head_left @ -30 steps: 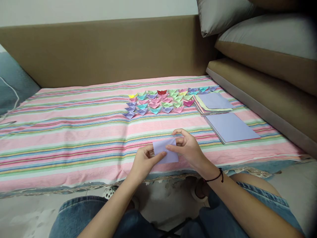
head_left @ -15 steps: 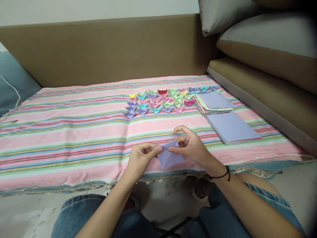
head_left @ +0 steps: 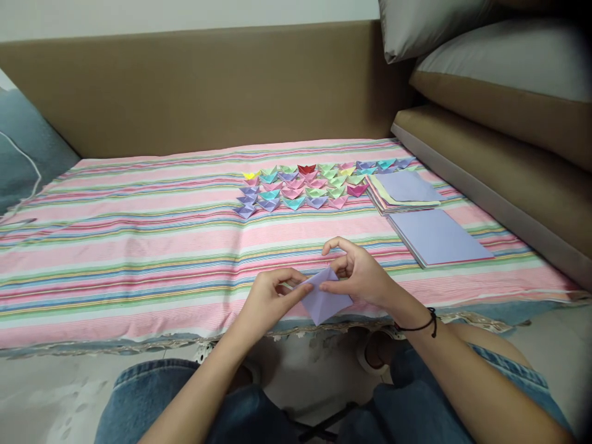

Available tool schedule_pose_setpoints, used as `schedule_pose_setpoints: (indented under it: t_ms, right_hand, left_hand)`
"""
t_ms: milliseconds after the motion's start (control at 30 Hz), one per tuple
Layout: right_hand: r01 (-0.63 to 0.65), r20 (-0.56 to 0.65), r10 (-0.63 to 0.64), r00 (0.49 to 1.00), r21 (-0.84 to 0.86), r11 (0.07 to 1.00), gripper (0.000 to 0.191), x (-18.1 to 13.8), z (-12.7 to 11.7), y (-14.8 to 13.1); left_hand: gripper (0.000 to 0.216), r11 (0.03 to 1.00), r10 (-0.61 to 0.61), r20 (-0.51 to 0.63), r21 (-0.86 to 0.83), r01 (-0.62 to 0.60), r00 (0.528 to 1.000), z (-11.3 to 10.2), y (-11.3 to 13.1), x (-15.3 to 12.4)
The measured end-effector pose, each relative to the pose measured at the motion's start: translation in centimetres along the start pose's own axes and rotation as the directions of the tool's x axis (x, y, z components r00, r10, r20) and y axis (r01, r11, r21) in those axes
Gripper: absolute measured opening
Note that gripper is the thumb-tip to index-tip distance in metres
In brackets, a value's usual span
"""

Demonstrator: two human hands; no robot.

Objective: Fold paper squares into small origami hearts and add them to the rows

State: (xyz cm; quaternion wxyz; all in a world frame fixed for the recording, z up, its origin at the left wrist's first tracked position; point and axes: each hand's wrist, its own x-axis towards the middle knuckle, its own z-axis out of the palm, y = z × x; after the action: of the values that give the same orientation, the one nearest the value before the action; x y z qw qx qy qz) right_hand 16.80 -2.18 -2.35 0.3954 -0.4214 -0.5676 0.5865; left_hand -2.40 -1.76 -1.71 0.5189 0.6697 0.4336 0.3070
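From where I stand, a lilac paper square [head_left: 326,303] is up between two hands in the lower middle of the frame, tilted so one corner points down. The left hand [head_left: 274,297] pinches it at its upper left edge, thumb on the near face, forefinger behind. The right hand [head_left: 363,276] grips it near the top corner: the thumb lies flat on the near face, close to the left thumb, while the forefinger arches above, clear of the sheet. Beyond, folded paper boats [head_left: 293,193] stand in rows around the upper middle, and a stack of sheets [head_left: 441,237] lies right of centre on the striped cloth [head_left: 115,259].
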Motion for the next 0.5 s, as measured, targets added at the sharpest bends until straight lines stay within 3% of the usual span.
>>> schedule_pose_setpoints:
  t_ms: [500]
  right_hand:
    - [-0.021, 0.094, 0.017, 0.995, 0.04, 0.999, 0.045, 0.15, 0.36, 0.48]
  left_hand:
    - [0.027, 0.987, -0.044, 0.022, -0.156, 0.047, 0.999, 0.59, -0.41, 0.3]
